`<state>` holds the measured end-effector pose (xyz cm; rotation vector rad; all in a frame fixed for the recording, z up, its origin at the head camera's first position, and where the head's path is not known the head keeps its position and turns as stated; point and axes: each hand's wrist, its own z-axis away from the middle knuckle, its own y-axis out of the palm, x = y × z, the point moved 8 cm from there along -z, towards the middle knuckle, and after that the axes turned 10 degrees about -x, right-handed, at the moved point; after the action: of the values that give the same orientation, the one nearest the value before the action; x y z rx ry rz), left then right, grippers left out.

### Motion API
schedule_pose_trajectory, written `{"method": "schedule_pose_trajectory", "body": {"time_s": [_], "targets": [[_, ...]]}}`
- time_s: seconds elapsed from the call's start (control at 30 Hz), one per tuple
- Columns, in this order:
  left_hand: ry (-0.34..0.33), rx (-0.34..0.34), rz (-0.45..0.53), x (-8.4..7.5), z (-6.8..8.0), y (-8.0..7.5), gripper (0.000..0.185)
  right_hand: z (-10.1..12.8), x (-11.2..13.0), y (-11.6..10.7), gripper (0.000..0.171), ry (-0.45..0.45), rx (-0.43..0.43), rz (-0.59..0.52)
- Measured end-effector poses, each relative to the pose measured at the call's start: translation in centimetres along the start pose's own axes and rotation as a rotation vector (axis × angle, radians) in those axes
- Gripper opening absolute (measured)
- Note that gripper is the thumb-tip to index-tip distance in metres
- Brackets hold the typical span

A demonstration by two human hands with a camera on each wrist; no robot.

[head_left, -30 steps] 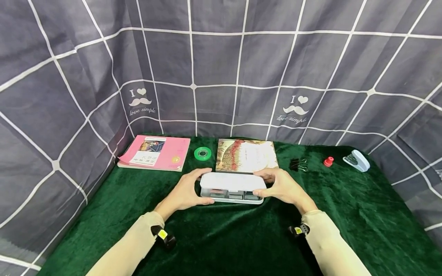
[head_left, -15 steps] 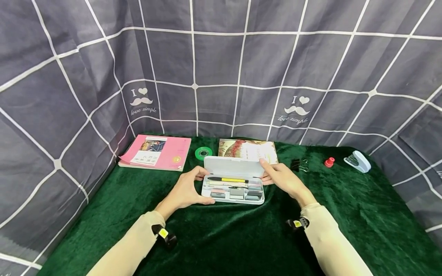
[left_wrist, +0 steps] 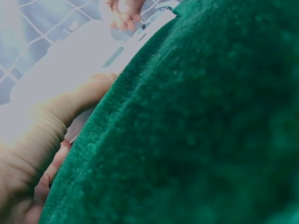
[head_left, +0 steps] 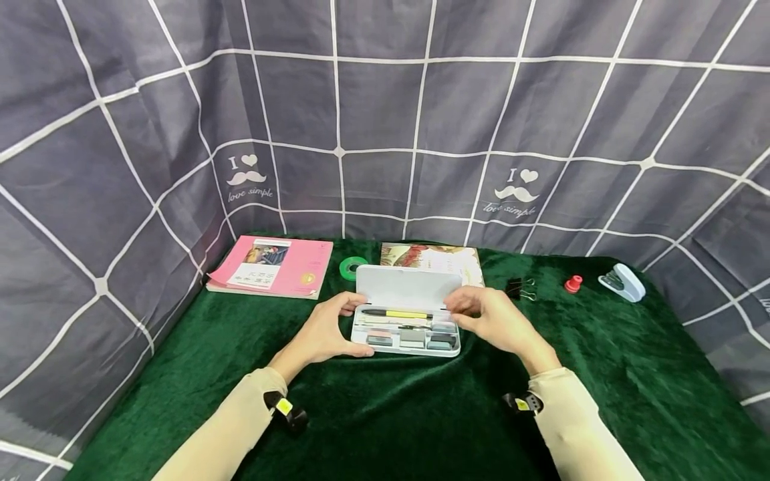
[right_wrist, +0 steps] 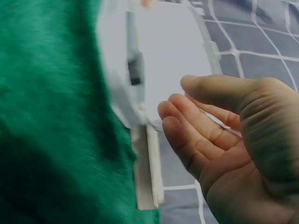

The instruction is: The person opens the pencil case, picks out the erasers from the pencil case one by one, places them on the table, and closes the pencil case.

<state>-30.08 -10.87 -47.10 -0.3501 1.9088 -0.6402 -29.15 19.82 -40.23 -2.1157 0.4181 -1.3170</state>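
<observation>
Spreading beneath both hands: worktop (head_left: 385,427), green plush pile; its soft folds could be letting the case skid if pushed.
Pink book (head_left: 301,267), paper, rectangular: lying flat, beyond and left of the left hand.
Pencil case (head_left: 403,351), smooth, pale, apparently plastic, round-cornered: sitting open on the worktop between the hands. Its lid (head_left: 409,286) is leaning back on the far side; a knock from the right hand might bring it down, and a loosened left grip might let the case shift.
Left hand (head_left: 321,332): gripping the case's near end, thumb at the front edge.
Right hand (head_left: 496,319): hovering beside the hinge, fingers loosely curved, seemingly holding nothing; whether it is touching cannot be told.
Pen (head_left: 400,314), slim, black and yellow: lying lengthwise inside, between the hands.
Grey block (head_left: 412,339), squarish: resting nearer the front edge.
</observation>
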Motion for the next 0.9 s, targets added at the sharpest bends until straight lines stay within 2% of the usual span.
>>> {"method": "schedule_pose_trajectory", "body": {"time_s": [0.17,0.37,0.6,0.77,0.9], "targets": [[0.016,0.013,-0.007,-0.1,0.0,0.1,0.097,0.2,0.7,1.8,0.021,-0.092,0.059,0.056],[0.014,0.013,-0.004,-0.1,0.0,0.0,0.097,0.1,1.2,2.5,0.021,-0.158,0.084,0.175],[-0.004,0.022,-0.002,0.2,0.1,0.1,0.098,0.1,1.2,2.7,0.022,-0.183,0.081,0.170],[0.016,0.018,-0.015,0.2,0.2,0.2,0.097,0.1,1.4,1.8,0.023,-0.144,0.059,0.119],[0.040,0.014,-0.016,0.0,0.2,0.1,0.096,0.2,2.1,-0.6,0.024,-0.167,-0.025,0.112]]}}
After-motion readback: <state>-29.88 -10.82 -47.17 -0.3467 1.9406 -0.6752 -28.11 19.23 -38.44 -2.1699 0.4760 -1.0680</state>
